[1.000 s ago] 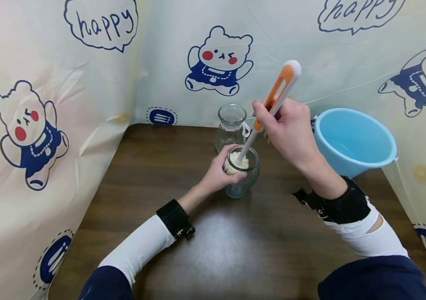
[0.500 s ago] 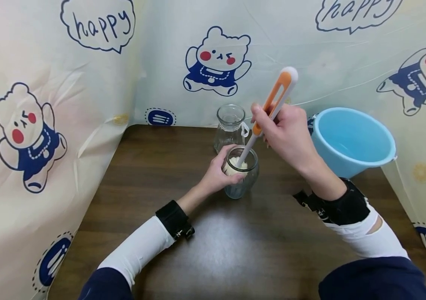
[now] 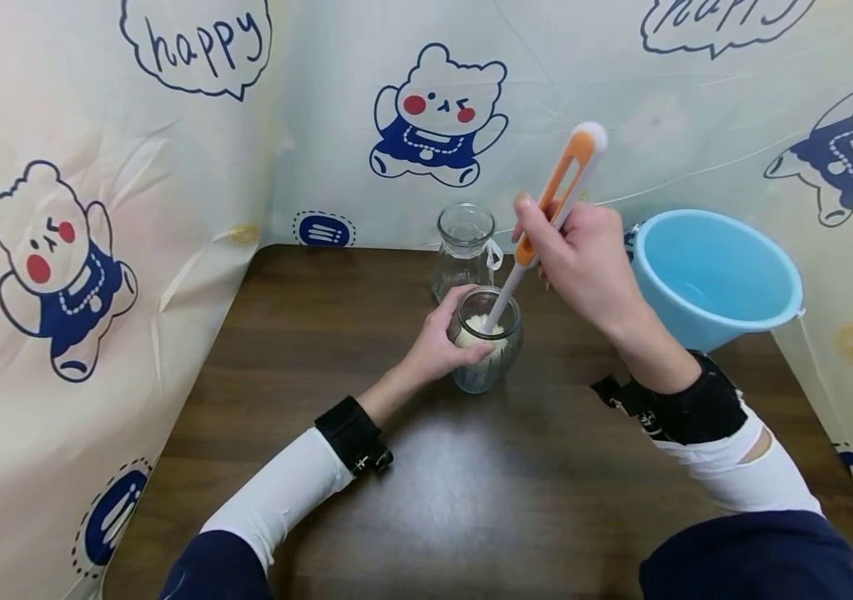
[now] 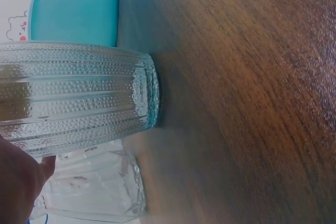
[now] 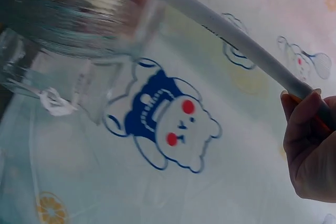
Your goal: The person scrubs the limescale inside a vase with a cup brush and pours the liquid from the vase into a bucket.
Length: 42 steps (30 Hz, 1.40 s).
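Observation:
A ribbed, bubbled glass jar [image 3: 480, 382] stands on the table, its textured wall [image 4: 79, 93] filling the left of the left wrist view. My left hand [image 3: 437, 346] grips the jar near its neck, thumb on the near side. In my right hand [image 3: 585, 260] is a bottle brush [image 3: 584, 146] with an orange and white handle, held slanting down to the left. Its pale head [image 3: 480, 327] is inside the jar, seen through the mouth. The right wrist view shows the grey shaft [image 5: 231, 32] running from my fingers into the jar.
Just behind stands a second clear glass jar [image 3: 464, 233] with a white ribbon at its neck. A light blue bucket [image 3: 711, 267] sits at the back right of the brown wooden table [image 3: 411, 517]. Printed cloth walls [image 3: 321, 150] close off the back and sides.
The brush head sits deeper in the jar than a second ago, and the handle has shifted slightly right, dipping and rising a little. The left hand keeps its grip on the jar.

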Available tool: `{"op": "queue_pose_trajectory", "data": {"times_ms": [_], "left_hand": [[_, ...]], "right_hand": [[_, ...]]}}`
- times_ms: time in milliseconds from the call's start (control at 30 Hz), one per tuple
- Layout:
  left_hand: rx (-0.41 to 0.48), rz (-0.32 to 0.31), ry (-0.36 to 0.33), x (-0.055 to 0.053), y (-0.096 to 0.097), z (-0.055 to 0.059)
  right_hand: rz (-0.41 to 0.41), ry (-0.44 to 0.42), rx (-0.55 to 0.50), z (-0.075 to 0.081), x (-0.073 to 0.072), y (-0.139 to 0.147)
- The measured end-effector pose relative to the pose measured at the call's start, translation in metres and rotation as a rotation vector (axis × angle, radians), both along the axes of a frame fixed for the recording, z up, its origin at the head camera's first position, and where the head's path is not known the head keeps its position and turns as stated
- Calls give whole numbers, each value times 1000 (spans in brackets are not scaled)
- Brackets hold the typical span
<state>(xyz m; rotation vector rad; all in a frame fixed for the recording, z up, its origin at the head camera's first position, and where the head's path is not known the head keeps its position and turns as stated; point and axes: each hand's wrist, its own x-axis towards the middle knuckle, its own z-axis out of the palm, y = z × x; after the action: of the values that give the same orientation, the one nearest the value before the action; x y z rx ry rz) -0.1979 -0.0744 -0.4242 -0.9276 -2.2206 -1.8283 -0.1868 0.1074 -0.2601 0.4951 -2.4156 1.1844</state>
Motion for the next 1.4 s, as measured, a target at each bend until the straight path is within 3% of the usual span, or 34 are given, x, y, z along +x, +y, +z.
{"op": "queue_pose_trajectory", "data": {"times_ms": [167,333,433,633,867,1033,1100,1300,1400], "left_hand": [[11,-12,-7,0,-1,0],[29,-17,9,-1,-1,0],[27,-12,9,-1,-1,0],[17,-16,0,-2,-1,0],[22,-27,-6,-3,-2,-2],[-7,-35,-40,-3,-2,-4],[-9,-38,-41,-3,-2,-4],[28,-39,11,-5,0,-5],[30,-49,6,-6,1,-5]], "right_hand": [[15,-77,42,-11,0,-2],[-8,-19,-21,5,0,1],[4,-6,1,6,-1,0],[31,-12,163,-13,-3,-5],[43,34,237,-20,-7,-8],[98,-30,327,-45,-7,-11],[98,-37,344,-49,-6,-11],[75,55,360,-29,-4,-6],[85,46,373,-31,-2,-6]]}}
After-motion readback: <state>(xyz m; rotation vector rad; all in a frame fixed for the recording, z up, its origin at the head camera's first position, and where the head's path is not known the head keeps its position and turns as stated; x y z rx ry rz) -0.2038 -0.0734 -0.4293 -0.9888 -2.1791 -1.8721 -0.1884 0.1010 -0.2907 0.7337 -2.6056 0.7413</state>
